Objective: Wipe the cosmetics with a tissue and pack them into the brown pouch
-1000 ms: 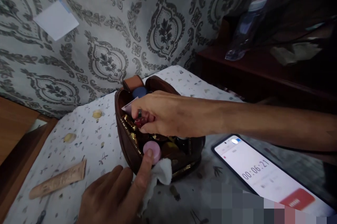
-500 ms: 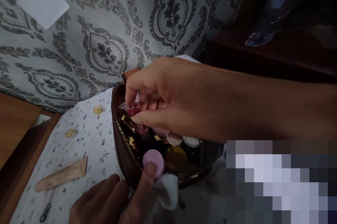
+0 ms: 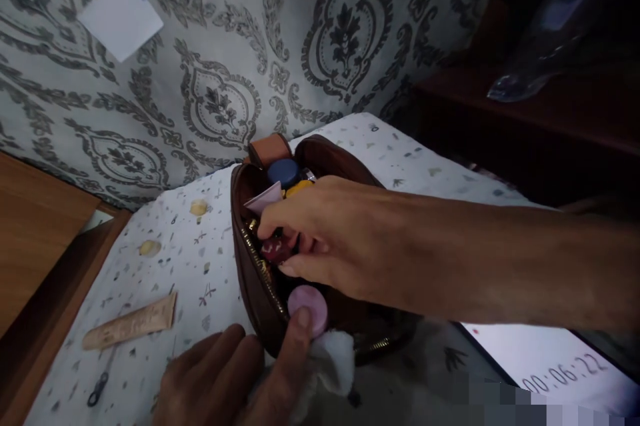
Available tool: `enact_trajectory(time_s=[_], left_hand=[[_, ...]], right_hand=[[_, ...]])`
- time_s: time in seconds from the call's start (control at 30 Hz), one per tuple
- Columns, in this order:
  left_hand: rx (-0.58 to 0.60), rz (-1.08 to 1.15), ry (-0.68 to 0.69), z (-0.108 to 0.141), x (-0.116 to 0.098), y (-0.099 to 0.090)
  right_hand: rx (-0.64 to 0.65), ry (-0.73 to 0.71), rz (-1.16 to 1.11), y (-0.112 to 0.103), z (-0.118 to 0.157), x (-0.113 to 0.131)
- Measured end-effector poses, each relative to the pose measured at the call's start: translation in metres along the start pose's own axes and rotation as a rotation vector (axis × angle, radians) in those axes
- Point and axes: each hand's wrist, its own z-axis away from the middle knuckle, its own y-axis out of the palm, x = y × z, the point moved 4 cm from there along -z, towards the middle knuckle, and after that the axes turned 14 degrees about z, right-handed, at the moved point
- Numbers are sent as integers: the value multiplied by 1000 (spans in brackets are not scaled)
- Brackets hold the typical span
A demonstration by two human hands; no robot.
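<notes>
A brown zippered bag point(image 3: 250, 286) stands open on the patterned white cloth, filled with small cosmetic items. My right hand point(image 3: 325, 233) reaches into it from the right, its fingers closed round a small dark red item point(image 3: 276, 249). Beyond that hand, a blue round lid point(image 3: 283, 173), a pale card point(image 3: 264, 198) and something yellow show inside the bag. At the bag's near edge, my left hand point(image 3: 235, 373) has its thumb on a round pink item point(image 3: 308, 310), with white fluffy material point(image 3: 336, 361) beside it; the other fingers are curled.
On the cloth point(image 3: 200, 279) at left lie a beige tube point(image 3: 131, 324), two small yellowish pieces point(image 3: 199, 207) and a dark-handled tool point(image 3: 97, 389). A lit phone point(image 3: 555, 359) shows a timer at lower right. Dark furniture stands at right, wooden furniture at left.
My right hand has moved lower into the bag with the red item, uncovering the blue lid and yellow thing. The view has shifted slightly. My left hand stays at the pink item.
</notes>
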Motion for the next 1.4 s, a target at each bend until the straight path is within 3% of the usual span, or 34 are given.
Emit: enact_trajectory(time_s=[0.2, 0.37, 0.53, 0.7, 1.07, 1.4], left_hand=[[85, -14, 32, -11, -4, -7], [71, -49, 45, -13, -5, -6], [-20, -48, 48, -13, -6, -4], [-11, -53, 69, -17, -9, -8], [34, 7, 16, -6, -10, -8], [-202, 17, 125, 18, -18, -22]], right_hand=[[20, 58, 6, 4, 2, -5], [33, 71, -44, 4, 4, -9], [64, 70, -99, 5, 5, -6], [49, 74, -169, 15, 3, -4], [102, 70, -45, 20, 2, -4], [48, 81, -67, 11, 0, 3]])
